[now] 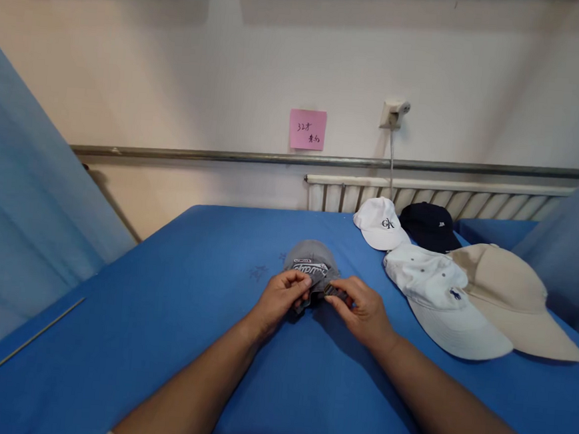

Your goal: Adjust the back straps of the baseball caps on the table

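Note:
A grey baseball cap (311, 252) with white lettering lies on the blue-covered table in front of me. My left hand (283, 293) pinches the near edge of the cap between thumb and fingers, at the left of its back strap. On the other side, my right hand (360, 309) is closed on the dark end of the strap, where a small brassy buckle seems to show. Both hands are close together, with the strap between them. The cap's brim cannot be made out from here.
To the right sit a white cap (379, 221), a navy cap (429, 225), another white cap (437, 282) and a beige long-brimmed cap (505, 281). A thin stick (40, 332) lies at the left on the blue cloth (163, 287). Behind stand a radiator (331, 195) and wall.

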A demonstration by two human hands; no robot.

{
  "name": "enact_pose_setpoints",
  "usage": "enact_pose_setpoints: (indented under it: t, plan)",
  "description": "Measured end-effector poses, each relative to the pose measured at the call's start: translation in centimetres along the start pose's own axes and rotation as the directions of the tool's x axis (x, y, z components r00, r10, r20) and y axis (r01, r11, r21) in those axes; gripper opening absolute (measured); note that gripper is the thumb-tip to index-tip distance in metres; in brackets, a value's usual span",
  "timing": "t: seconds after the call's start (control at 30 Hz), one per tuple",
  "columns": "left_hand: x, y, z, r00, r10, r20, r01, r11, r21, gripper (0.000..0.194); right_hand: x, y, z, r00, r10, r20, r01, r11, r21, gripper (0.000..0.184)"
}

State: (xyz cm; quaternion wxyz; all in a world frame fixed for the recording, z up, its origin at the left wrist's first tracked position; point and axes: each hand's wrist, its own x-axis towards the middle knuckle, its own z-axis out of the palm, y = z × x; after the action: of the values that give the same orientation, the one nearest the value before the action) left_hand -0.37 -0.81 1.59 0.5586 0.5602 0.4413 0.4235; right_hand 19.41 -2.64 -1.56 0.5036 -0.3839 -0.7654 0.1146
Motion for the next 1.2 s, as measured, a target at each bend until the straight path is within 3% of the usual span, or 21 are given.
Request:
enact_pose_setpoints:
  t: [0.23,0.57,0.8,1.2]
  plan:
    - [-0.2,0.0,-0.4,0.994,-0.070,0.085,0.073,0.997,-0.032,0.030,0.0,0.1,0.2,1.000,-0.006,-0.013,0.008,0.987,0.163,0.027]
    - [-0.2,-0.4,-0.9,0.966,-0.106,0.237,0.137,0.983,-0.120,0.028,-0.3,0.7,0.5,0.999,-0.004,0.037,-0.004,0.975,0.222,0.029]
    - [-0.1,-0.4,-1.1,0.955,-0.107,0.276,0.142,0.984,-0.109,0.031,-0.2,0.6,0.5,0.999,0.012,0.029,-0.019,0.971,0.240,0.027]
    - [-0.2,-0.2,-0.7,0.959,-0.130,0.253,0.152,0.986,-0.071,0.030,-0.4,0.5,0.6,0.997,0.013,0.076,-0.032,0.965,0.259,0.028]
